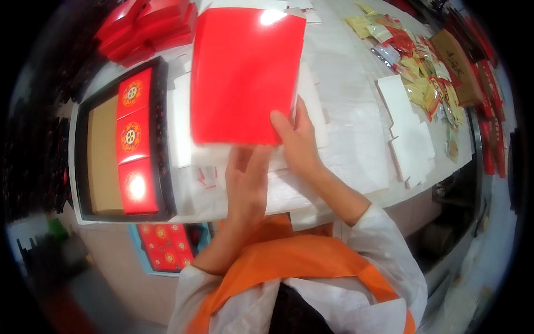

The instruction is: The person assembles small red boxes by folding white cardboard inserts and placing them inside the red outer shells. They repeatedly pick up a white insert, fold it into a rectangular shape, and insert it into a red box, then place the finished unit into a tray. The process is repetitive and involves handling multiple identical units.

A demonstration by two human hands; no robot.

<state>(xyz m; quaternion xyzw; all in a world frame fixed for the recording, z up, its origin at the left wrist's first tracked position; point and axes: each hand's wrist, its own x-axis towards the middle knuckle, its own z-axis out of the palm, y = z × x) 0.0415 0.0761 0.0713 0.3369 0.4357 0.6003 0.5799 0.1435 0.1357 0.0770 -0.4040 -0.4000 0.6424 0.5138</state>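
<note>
A glossy red card sheet (245, 72) stands just above both hands. The right hand (297, 139) grips its lower right corner, thumb on the face and fingers behind. The left hand (247, 178) lies flat and open on white card blanks (233, 183) just below the sheet's bottom edge, holding nothing. Left of the hands sits a black tray (161, 139) with three red boxes (133, 139) bearing round gold emblems. Far right of the hands lie scattered yellow and red sachets (417, 67). Beyond the sheet, upper left, red boxes are stacked (147, 28). The white table (356, 122) has bare room just right of the right hand; its near edge runs by the forearms.
</note>
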